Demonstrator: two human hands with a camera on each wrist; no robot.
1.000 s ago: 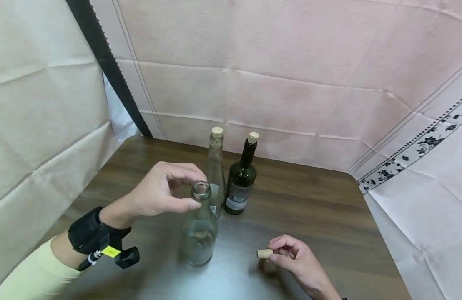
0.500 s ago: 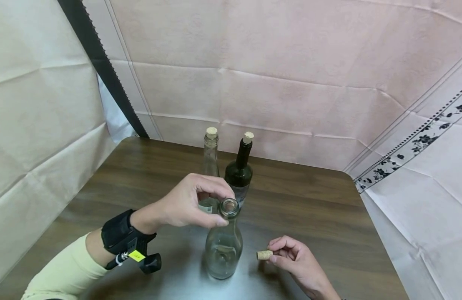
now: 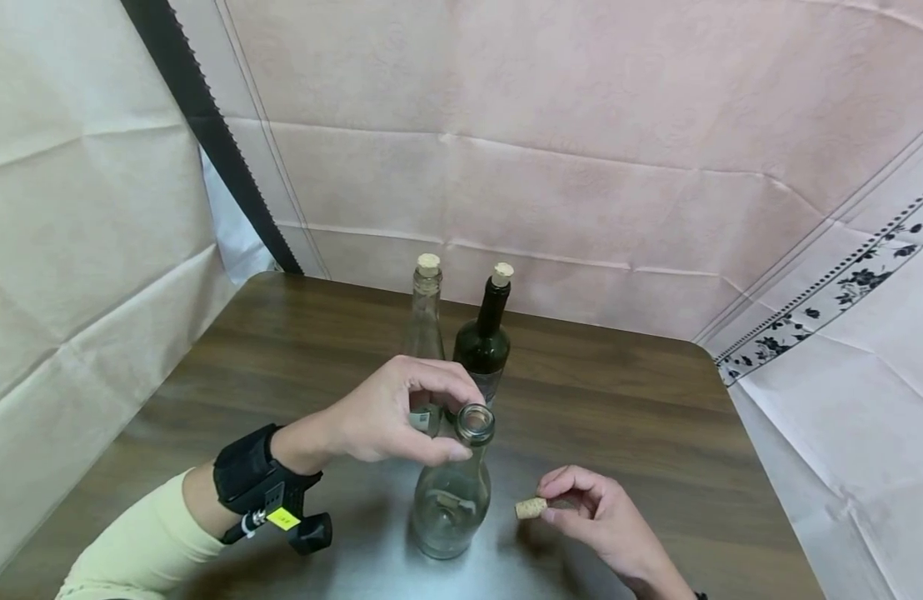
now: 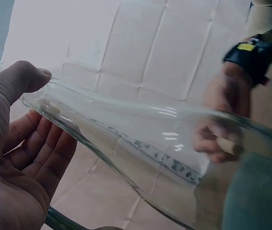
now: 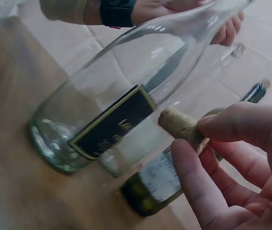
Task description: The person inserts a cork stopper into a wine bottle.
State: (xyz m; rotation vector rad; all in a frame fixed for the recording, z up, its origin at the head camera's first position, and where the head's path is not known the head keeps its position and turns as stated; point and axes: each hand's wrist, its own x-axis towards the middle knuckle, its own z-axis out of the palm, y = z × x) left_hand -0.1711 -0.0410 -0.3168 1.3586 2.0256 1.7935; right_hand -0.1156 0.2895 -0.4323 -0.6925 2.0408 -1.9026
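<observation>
A clear glass bottle (image 3: 450, 521) with an uncorked mouth stands on the table in front of me. My left hand (image 3: 401, 410) holds it by the neck, thumb on the near side and fingers behind. In the right wrist view, a dark label with a gold border (image 5: 114, 125) shows on this bottle. To its right, my right hand (image 3: 600, 518) pinches a cork (image 3: 531, 507) between thumb and fingertips, apart from the bottle. The left wrist view shows the neck between thumb and fingers (image 4: 44, 153), with the right hand seen through the glass.
Behind the left hand stand a slim clear bottle (image 3: 424, 329) and a dark green wine bottle (image 3: 482, 343), both with corks in their mouths. The hand partly covers them. The wooden table (image 3: 619, 383) ends at a pale hanging cloth (image 3: 566, 208).
My left hand has moved the clear bottle to the right and nearer to me, closer to the cork. It shifts only slightly in the last half second. The right hand stays almost in place.
</observation>
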